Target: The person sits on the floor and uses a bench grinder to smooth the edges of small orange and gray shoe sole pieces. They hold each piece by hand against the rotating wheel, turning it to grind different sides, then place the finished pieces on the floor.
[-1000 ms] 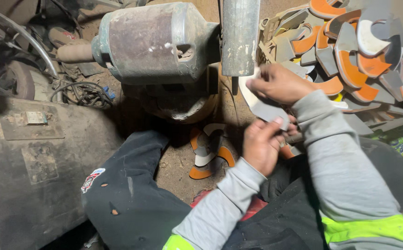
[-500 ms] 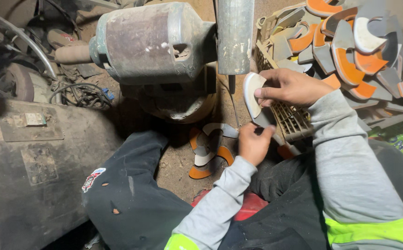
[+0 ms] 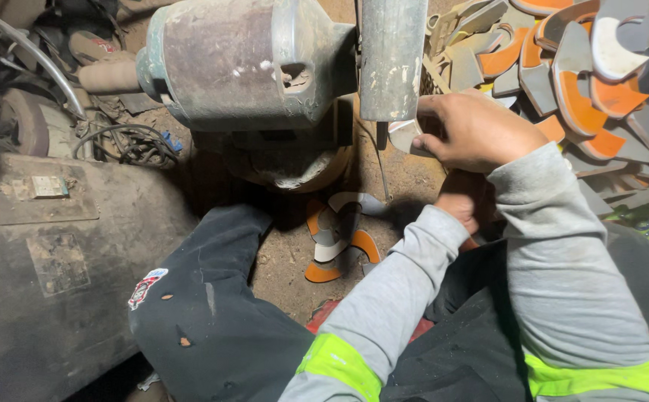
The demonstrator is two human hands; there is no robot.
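Sole piece (image 3: 405, 137): pale grey, flat, curved cutout, pressed to underside of grinder wheel guard (image 3: 392, 59). Likely light, stiff, slightly flexible; best gripped by edges. Right hand (image 3: 481, 130) fingers clenched on it. Left hand (image 3: 460, 202) beneath, mostly hidden, grip unclear. Orange-grey cutouts (image 3: 339, 234) on dirt floor; pile (image 3: 592, 67) right.

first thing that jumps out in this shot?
The big rusty motor housing at top centre, with a grey metal guard hanging beside it. Just below the guard, the right hand presses a pale flat piece up to it, while the left hand sits lower, partly hidden. At upper right lies a heap of orange and grey curved cut-outs.
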